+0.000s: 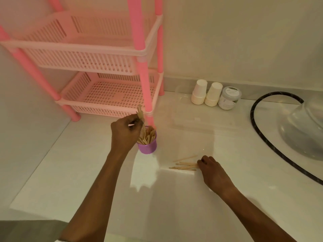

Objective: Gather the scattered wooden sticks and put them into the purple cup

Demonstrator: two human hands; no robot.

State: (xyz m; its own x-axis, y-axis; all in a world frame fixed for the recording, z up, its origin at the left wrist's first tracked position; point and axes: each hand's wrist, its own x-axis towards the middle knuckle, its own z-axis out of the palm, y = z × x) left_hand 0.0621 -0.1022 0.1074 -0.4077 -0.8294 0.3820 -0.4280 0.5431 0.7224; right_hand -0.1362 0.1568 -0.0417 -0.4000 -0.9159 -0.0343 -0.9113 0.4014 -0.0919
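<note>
A purple cup (147,147) stands on the white counter, packed with upright wooden sticks (148,136). My left hand (125,132) hovers just left of and above the cup and pinches a few sticks (139,111) that point upward over its rim. Several loose sticks (184,165) lie flat on the counter to the right of the cup. My right hand (212,169) rests on the counter at their right ends, with its curled fingertips touching them.
A pink tiered basket rack (97,56) stands behind the cup, one leg right beside it. A clear plastic box (195,117), two paper cup stacks (206,94) and a jar (229,97) sit farther back. A black hose (258,130) and glass bowl (304,130) lie right.
</note>
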